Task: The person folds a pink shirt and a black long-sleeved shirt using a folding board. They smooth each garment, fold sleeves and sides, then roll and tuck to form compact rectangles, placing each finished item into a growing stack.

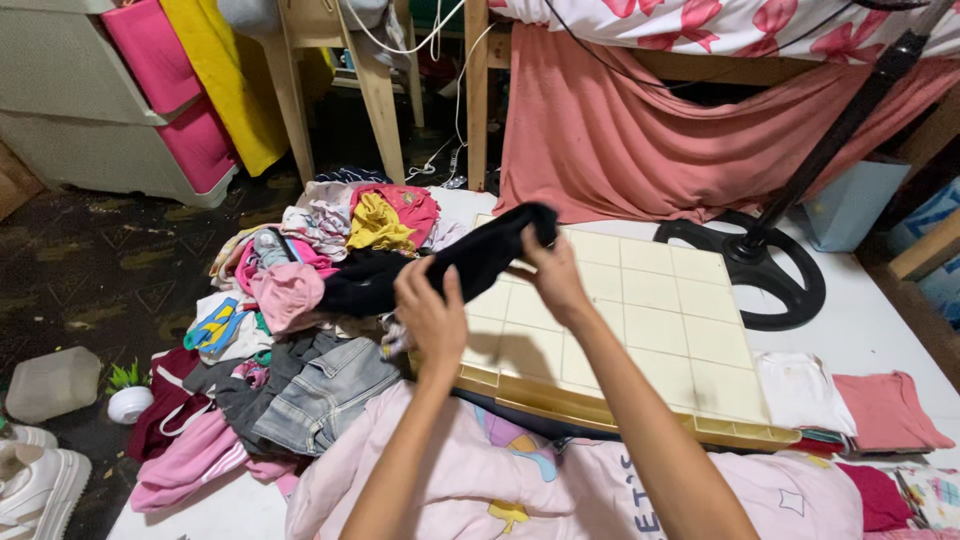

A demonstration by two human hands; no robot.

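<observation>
My left hand [432, 315] and right hand [552, 275] each close their grip on a black garment [470, 255]. Below lies a yellow gridded board [640, 330]. A clothes pile [300, 310] spreads beside it, near a pink bed curtain [620, 140].

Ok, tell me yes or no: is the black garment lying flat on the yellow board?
No, both the left hand and right hand hold the black garment up above the yellow board.
</observation>
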